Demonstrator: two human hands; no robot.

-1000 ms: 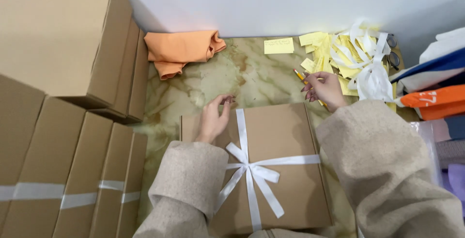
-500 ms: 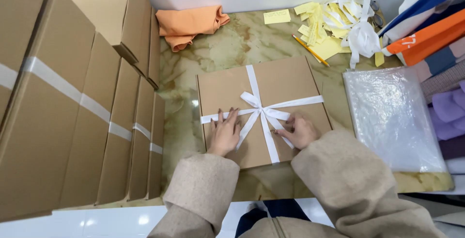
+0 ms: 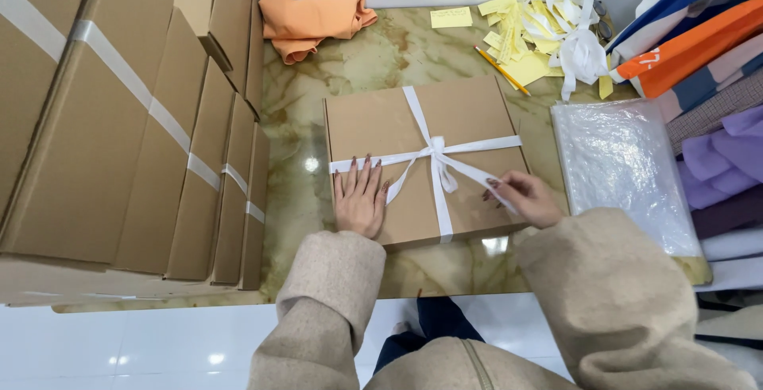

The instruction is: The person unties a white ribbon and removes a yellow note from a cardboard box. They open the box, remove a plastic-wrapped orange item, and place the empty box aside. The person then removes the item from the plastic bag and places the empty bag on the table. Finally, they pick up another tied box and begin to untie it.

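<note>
Since a second ago both hands have come back onto the flat cardboard box [image 3: 425, 160], which lies mid-table on the marble top [image 3: 298, 191]; the right hand has left the pencil [image 3: 502, 71], now lying loose at 1 o'clock of the box. The left hand [image 3: 359, 199] lies flat and released on the box's 8 o'clock corner, pinning it. The right hand [image 3: 523, 198] pinches a tail of the white ribbon bow [image 3: 437, 152] at 4 o'clock, so work has passed to the bow. Stacked cartons [image 3: 119, 136] crowd the table at 9 o'clock and a clear plastic bag [image 3: 624, 171] sits just beside at 3 o'clock; bare marble lies towards 11 o'clock, short of the orange cloth [image 3: 314, 21]
</note>
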